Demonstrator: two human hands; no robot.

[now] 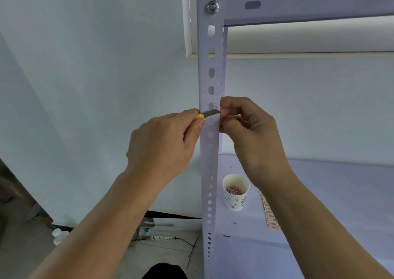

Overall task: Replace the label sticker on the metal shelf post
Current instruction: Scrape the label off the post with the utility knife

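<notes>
Scrape step | left hand (164, 142) grips yellow-handled grey knife (210, 114), blade on pale perforated metal shelf post (204, 82) | right hand (253, 133) pinches post edge | red sticker fleck (216, 105) just above blade | I'd keep blade shallow.

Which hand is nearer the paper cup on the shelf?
Right. The right hand is above the cup, on its side of the post; the left hand, holding a knife, is beyond the post.

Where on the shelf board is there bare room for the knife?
Bare board lies in front of the paper cup, between the post and the sticker sheet, and further right of that sheet. It is crowded around cup and sheet; the floor left of the post holds bottles and tubes.
</notes>
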